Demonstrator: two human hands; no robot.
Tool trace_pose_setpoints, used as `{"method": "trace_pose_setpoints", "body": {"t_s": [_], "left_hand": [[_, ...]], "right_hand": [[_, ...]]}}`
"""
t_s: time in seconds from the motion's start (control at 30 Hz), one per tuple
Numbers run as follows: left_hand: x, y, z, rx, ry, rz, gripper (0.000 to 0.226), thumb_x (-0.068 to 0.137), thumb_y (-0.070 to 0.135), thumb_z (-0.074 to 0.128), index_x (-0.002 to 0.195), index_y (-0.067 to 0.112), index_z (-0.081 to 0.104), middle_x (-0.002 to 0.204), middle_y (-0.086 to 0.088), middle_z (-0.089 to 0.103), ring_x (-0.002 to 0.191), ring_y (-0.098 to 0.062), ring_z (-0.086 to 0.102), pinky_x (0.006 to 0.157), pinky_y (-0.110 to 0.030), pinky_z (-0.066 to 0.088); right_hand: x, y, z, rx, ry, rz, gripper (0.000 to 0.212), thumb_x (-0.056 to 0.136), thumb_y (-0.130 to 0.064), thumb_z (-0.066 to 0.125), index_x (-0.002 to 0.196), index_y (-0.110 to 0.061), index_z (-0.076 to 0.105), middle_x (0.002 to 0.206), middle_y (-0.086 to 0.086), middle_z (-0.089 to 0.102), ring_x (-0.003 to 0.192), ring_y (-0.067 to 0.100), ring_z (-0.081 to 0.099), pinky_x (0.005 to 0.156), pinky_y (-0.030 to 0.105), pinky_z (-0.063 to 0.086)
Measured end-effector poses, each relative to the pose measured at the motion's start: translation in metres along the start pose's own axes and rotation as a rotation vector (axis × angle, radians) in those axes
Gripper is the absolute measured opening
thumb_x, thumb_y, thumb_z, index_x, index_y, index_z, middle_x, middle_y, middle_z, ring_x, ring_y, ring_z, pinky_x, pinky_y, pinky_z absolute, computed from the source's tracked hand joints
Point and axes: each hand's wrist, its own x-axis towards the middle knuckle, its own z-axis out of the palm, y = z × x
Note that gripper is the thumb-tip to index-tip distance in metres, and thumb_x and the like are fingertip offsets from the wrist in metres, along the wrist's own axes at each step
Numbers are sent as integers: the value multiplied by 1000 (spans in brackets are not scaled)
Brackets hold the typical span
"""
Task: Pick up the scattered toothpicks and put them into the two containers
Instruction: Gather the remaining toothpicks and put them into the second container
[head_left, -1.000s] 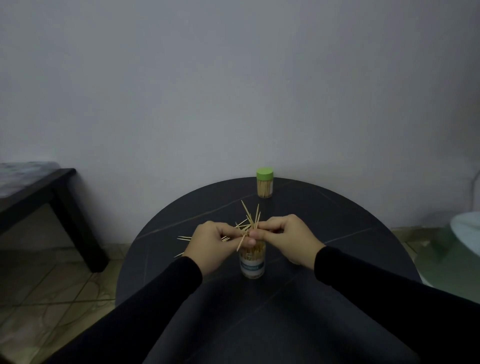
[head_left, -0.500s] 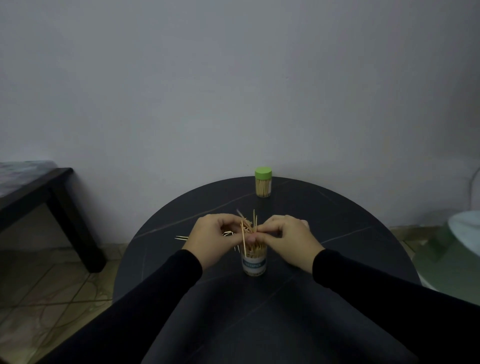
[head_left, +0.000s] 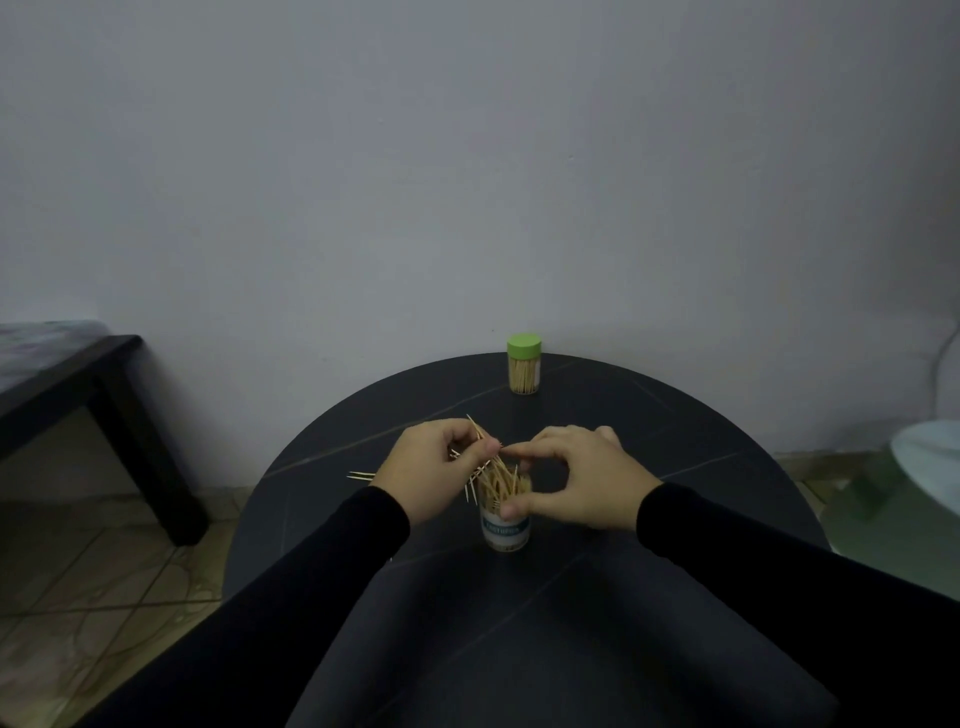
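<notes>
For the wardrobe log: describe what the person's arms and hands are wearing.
Both arms wear long, plain black sleeves that end at the wrists. The left hand and right hand are bare: no gloves, rings, watch or bracelets show. No logos or markings are visible on the fabric.

This looks like a room in a home. A plain pale painted wall (head_left: 467, 182) fills the upper frame, and beige patterned floor tiles (head_left: 78, 597) show at lower left. A round black stone-look bench (head_left: 649, 426) stands against the wall, with a low dark wooden side table (head_left: 67, 379) at the left edge.
</notes>
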Motion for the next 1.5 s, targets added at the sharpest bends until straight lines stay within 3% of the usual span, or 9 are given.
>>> {"method": "trace_pose_setpoints", "body": {"t_s": [0.17, 0.3, 0.43, 0.63, 0.8, 0.97, 1.07, 1.2, 1.5], "left_hand": [[2, 8, 4, 283, -85, 113, 17, 94, 36, 53, 89, 23, 63, 90, 8, 58, 87, -5, 53, 79, -22, 45], [-2, 11, 6, 223, -101, 157, 16, 98, 34, 46, 104, 30, 60, 102, 11, 58, 98, -3, 51, 87, -25, 44], [-10, -3, -1, 235, -2, 273, 39, 98, 42, 39, 134, 29, 49, 117, 16, 56, 108, 0, 45, 91, -25, 42], [-25, -10, 2, 481, -231, 378, 69, 89, 63, 19, 151, 31, 18, 150, 16, 35, 143, -8, 16, 111, -37, 23], [-23, -10, 3, 273, -247, 345, 66, 87, 67, 36, 147, 41, 25, 154, 22, 22, 143, 5, 2, 115, -29, 13], [-26, -7, 1, 13, -97, 226, 67, 87, 64, 48, 145, 43, 23, 153, 24, 21, 140, 7, 18, 115, -29, 23], [-29, -11, -2, 173, -24, 140, 64, 91, 61, 37, 147, 32, 27, 152, 17, 27, 140, -2, 22, 115, -41, 28], [-34, -14, 0, 309, -161, 47, 64, 93, 56, 40, 150, 32, 20, 154, 14, 26, 141, -5, 16, 116, -45, 24], [-30, 8, 10, 414, -251, 187, 67, 95, 54, 38, 150, 38, 5, 157, 12, 17, 144, -4, 3, 119, -44, 11]], "right_hand": [[3, 1, 1, -26, -4, -7, 60, 71, -69, 65, 124, -41, 59, 112, -19, 55, 103, 3, 41, 100, 36, 27], [4, 4, 2, 3, 11, -3, 55, 70, -68, 67, 118, -41, 61, 107, -22, 55, 101, 3, 42, 97, 34, 27], [5, 8, 6, 32, 27, 10, 58, 67, -72, 67, 116, -43, 62, 101, -23, 57, 103, 3, 46, 97, 35, 28], [5, 9, 7, 37, 33, -10, 49, 74, -65, 64, 114, -38, 61, 102, -20, 59, 103, 1, 49, 99, 34, 27], [5, 8, 7, 45, 32, 12, 49, 75, -63, 66, 117, -38, 60, 104, -19, 58, 105, 5, 49, 100, 34, 27], [6, 6, 8, 69, 62, 16, 54, 68, -71, 64, 111, -40, 62, 94, -22, 62, 96, -4, 51, 97, 33, 27], [7, 3, 12, 63, 97, 35, 50, 63, -75, 66, 99, -40, 62, 88, -20, 63, 92, -5, 50, 92, 33, 26], [8, 1, 12, 20, 122, 39, 50, 68, -72, 64, 102, -35, 62, 90, -17, 62, 89, -4, 50, 95, 34, 26], [5, 2, 10, 31, 102, 38, 51, 76, -60, 68, 115, -29, 59, 101, -16, 56, 78, -9, 33, 95, 31, 28]]}}
